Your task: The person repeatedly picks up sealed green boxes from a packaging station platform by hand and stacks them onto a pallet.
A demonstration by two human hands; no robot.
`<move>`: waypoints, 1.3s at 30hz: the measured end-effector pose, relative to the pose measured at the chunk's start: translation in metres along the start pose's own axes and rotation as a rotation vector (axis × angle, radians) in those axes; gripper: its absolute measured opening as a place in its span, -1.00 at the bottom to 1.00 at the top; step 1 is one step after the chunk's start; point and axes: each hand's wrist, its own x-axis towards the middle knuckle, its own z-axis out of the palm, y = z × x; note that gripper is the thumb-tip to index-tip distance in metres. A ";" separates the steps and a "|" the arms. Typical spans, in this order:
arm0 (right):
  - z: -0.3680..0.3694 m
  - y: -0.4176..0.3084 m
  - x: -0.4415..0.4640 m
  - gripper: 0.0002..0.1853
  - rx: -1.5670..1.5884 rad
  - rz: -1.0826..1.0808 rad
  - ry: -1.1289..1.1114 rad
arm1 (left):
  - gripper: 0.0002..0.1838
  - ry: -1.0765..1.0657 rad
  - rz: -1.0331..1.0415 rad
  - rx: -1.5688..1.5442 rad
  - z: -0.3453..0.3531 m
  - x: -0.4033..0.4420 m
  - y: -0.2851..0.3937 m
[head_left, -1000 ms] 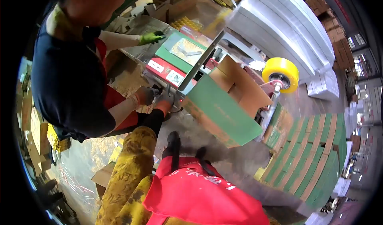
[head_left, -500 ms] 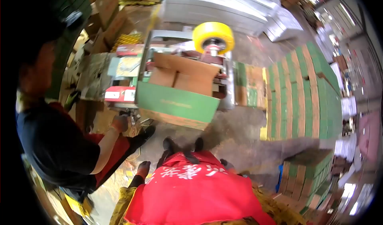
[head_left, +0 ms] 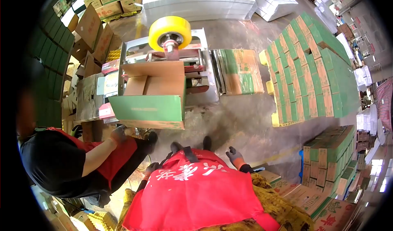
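Green carton, open-topped, at the metal frame: I judge it light, stiff; grip opposite walls. Right hand empty, fingers loosely spread; left hand: cannot tell.

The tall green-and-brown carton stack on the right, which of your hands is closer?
Right: the right hand is left of the carton stack, apart from it; the left hand is farther left.

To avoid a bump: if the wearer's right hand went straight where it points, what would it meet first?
The right hand would probably meet the grey metal frame first, though depth is unclear.
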 end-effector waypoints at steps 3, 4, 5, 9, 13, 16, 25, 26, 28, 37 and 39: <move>-0.001 0.021 -0.001 -0.43 0.012 -0.010 0.001 | -0.70 0.026 -0.167 -0.067 0.006 0.005 0.010; -0.003 0.025 -0.001 -0.42 0.024 -0.003 0.007 | -0.70 0.037 -0.232 -0.068 0.006 0.006 0.012; -0.007 0.029 0.000 -0.42 0.040 0.019 0.010 | -0.71 0.071 -0.219 -0.229 0.010 0.006 0.013; -0.024 0.040 0.011 -0.42 0.083 0.107 -0.023 | -0.64 0.175 -0.246 -0.160 0.026 0.000 0.031; -0.035 0.051 0.022 -0.47 0.034 0.041 -0.032 | -0.61 0.100 -0.239 -0.183 0.040 -0.011 0.041; -0.032 0.059 0.033 -0.59 -0.099 -0.065 -0.001 | -0.61 0.035 -0.208 -0.147 0.050 -0.025 0.048; -0.015 0.063 0.046 -0.67 -0.198 -0.262 -0.064 | -0.59 0.068 0.330 0.934 0.046 -0.054 0.052; -0.013 0.063 0.045 -0.66 -0.165 -0.280 -0.059 | -0.59 0.087 0.351 0.987 0.043 -0.052 0.050; -0.017 0.048 0.038 -0.67 -0.124 -0.254 -0.051 | -0.59 0.180 -0.189 0.166 0.038 -0.046 0.044; -0.017 0.043 0.031 -0.60 -0.125 -0.231 -0.055 | -0.62 0.223 -0.075 0.060 0.041 -0.050 0.091; -0.014 0.043 0.029 -0.61 -0.109 -0.248 -0.032 | -0.60 0.215 -0.154 -0.073 0.042 -0.042 0.090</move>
